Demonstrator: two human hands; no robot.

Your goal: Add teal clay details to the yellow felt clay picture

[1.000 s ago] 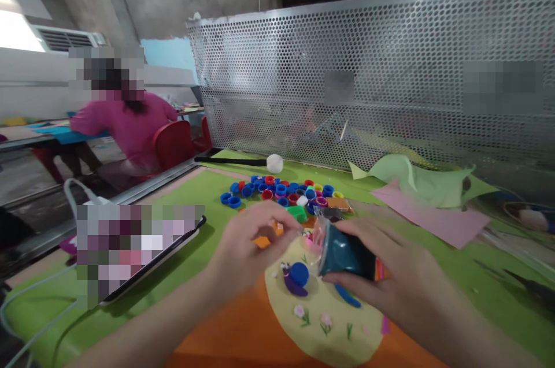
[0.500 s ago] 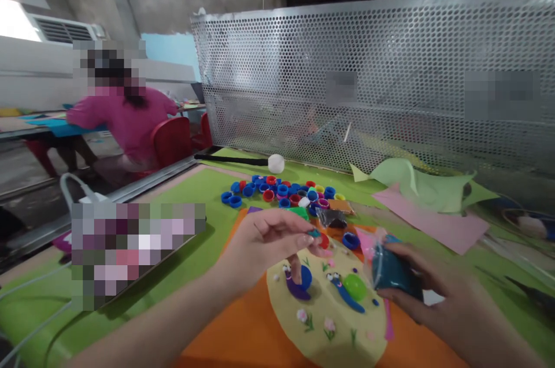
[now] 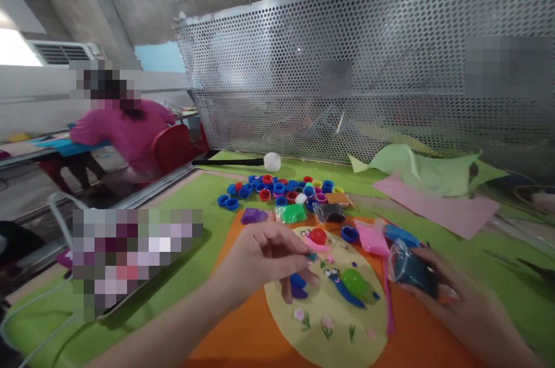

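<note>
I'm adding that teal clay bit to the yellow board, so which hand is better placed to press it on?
Probably the left hand: it pinches the clay bit right over the yellow board. The right hand holds the clay bag off to the side.

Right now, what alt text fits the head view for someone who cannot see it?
The left hand pinches a small teal bit of clay over a yellow felt oval with clay snails, while the right hand holds a bag of teal clay. Bottle caps lie behind.
</note>
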